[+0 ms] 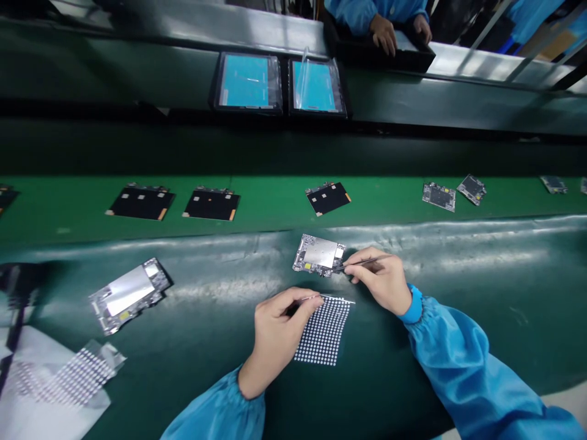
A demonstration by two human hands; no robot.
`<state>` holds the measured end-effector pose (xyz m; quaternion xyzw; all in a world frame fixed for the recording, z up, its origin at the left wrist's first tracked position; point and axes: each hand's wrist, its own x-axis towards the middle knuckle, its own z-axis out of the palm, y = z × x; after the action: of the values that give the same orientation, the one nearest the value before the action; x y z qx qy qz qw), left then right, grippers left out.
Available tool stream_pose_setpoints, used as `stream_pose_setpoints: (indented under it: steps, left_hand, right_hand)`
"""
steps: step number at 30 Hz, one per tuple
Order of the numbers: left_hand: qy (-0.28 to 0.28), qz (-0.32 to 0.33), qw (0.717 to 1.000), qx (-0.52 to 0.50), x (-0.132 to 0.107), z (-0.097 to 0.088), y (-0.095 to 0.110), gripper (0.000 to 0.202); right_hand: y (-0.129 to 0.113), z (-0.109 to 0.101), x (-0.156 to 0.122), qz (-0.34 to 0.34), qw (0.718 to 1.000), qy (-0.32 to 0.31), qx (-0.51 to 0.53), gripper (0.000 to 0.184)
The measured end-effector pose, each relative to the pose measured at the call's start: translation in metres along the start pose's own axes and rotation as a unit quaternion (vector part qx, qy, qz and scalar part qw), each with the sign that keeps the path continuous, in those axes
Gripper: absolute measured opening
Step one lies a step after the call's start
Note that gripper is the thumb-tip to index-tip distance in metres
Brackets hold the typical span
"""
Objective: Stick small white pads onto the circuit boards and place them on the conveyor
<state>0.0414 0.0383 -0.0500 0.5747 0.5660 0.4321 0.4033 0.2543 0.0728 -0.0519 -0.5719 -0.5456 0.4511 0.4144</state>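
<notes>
My left hand [279, 333] pinches the top left corner of a sheet of small white round stickers [324, 333] between thumb and fingers. In my right hand [380, 278] is a pair of thin tweezers [362, 263], held like a pen. Their tip points left and reaches the lower right edge of a circuit board [321, 252] with a silver metal plate. Whether the tip touches the board or carries a sticker is too small to tell. A second circuit board [131, 292] with a silver plate lies tilted on the green mat to the left.
Black panels [211, 205] and smaller boards [439, 195] lie along the bright green belt [270, 201]. Two black trays with blue screens [245, 80] stand beyond. Another sticker sheet [87, 376] lies at lower left. Across the line show a co-worker's hands [384, 33].
</notes>
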Motion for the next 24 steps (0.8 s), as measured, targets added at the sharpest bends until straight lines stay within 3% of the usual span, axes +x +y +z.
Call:
stream_pose_setpoints:
  steps: [6, 9, 11, 15, 17, 24]
  left_hand:
    - [0.002, 0.001, 1.000, 0.004, 0.000, 0.001, -0.001, 0.007]
    - [0.001, 0.005, 1.000, 0.000, 0.000, 0.000, -0.001, 0.006]
    - [-0.001, 0.007, 1.000, -0.002, 0.000, 0.000, 0.000, 0.007]
    - [0.003, 0.013, 1.000, 0.008, -0.001, -0.001, 0.000, 0.007]
    - [0.004, 0.013, 1.000, 0.010, -0.001, -0.001, 0.000, 0.007]
    - [0.008, 0.031, 0.999, 0.019, 0.000, -0.002, -0.003, 0.006]
  right_hand:
    - [-0.002, 0.000, 0.001, -0.014, 1.000, -0.003, -0.024, 0.014]
    - [-0.010, -0.007, -0.001, -0.098, 0.994, 0.014, -0.048, 0.009]
    - [-0.015, -0.013, -0.004, -0.196, 0.975, -0.026, -0.103, 0.018]
    - [-0.015, -0.020, -0.009, -0.329, 0.891, -0.172, -0.262, 0.039]
    - [-0.012, -0.019, -0.009, -0.342, 0.865, -0.197, -0.309, 0.040]
    - [-0.006, -0.018, 0.006, -0.339, 0.851, -0.196, -0.351, 0.052]
